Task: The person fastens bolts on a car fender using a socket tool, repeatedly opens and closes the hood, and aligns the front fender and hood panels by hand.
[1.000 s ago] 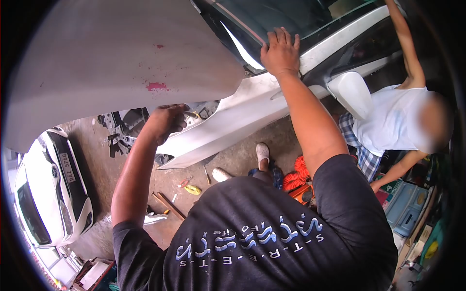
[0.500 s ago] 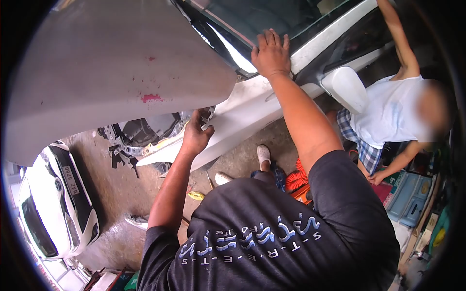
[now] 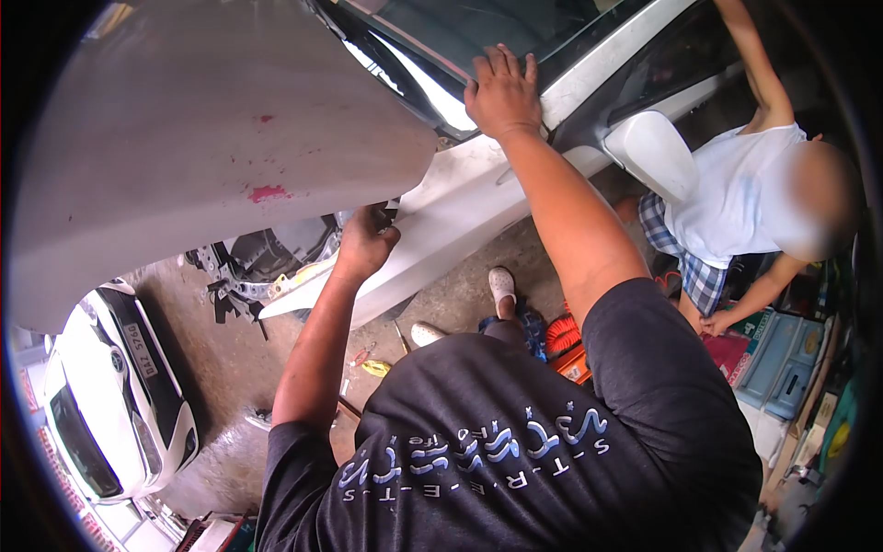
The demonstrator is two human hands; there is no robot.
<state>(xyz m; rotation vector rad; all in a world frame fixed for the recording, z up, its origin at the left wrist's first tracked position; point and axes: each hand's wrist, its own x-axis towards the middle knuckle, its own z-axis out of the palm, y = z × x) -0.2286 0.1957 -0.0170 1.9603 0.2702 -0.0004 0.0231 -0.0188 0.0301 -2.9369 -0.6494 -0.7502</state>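
My left hand (image 3: 367, 247) is at the lower edge of a raised grey car hood (image 3: 230, 138), beside the white fender (image 3: 432, 216). Its fingers are curled and partly hidden at the hood edge, with the thumb bent toward them; what they grip, if anything, is unclear. My right hand (image 3: 504, 97) lies flat, fingers apart, at the base of the windshield (image 3: 497, 28), where the glass meets the white body. Below the hood, the exposed front-end parts (image 3: 267, 253) of the car show. Red patches mark the hood's dull surface.
To the right, a person in a white shirt (image 3: 736, 198) stands beyond the side mirror (image 3: 651, 156). A white car (image 3: 120, 386) is parked at left. On the floor are an orange coiled hose (image 3: 561, 336) and a yellow item (image 3: 376, 368). A blue case (image 3: 782, 368) lies at right.
The view has shifted slightly. My left thumb has drawn closer to its fingers at the hood edge. My right hand still rests flat at the windshield base.
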